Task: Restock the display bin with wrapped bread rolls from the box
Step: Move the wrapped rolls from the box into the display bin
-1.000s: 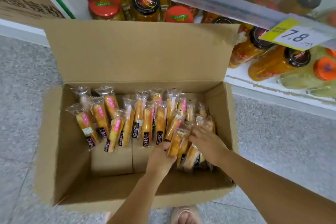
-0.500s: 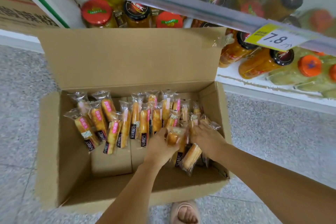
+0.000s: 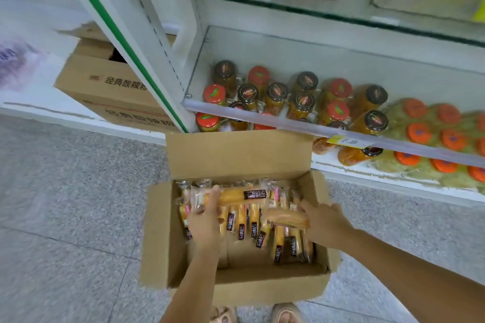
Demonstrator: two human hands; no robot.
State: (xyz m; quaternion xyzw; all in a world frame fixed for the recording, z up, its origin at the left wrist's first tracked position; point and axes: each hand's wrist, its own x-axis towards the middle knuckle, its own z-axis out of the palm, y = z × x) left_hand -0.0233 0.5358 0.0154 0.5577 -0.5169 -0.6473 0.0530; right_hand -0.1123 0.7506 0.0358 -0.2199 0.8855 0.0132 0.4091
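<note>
The fingers (image 3: pixel 214 193) of the left hand (image 3: pixel 203 220) are wrapping around one end of a wrapped bread roll (image 3: pixel 236 195), clamping it so that it is lying crosswise above the rest of the pack, its dark label end pointing toward the right. The fingers (image 3: pixel 304 204) of the right hand (image 3: pixel 324 220) are closing on a second roll (image 3: pixel 287 217), which is also sitting crosswise, just above the others near the right wall of the box.

Both hands are working inside the open cardboard box (image 3: pixel 157 231), which is sitting on the speckled grey floor (image 3: pixel 65 204). Beneath the two held rolls, the remaining wrapped rolls (image 3: pixel 249 223) are lying side by side in a loose row, mostly lengthwise, their dark printed ends pointing toward the person; the near part of the box bottom is showing bare cardboard. The box's far flap is standing upright against the edge of the lowest shelf (image 3: pixel 301 126).

On that shelf, jars (image 3: pixel 301 102) with red and black lids are crowding together behind a clear rail, with orange-lidded containers (image 3: pixel 433 134) farther right. A yellow price tag (image 3: pixel 346 141) is clipped to the rail. A second cardboard carton (image 3: pixel 105 86) is sitting to the left of the shelf upright. Sandalled toes (image 3: pixel 286 315) are peeking out just below the box. The display bin is not something I can pick out.
</note>
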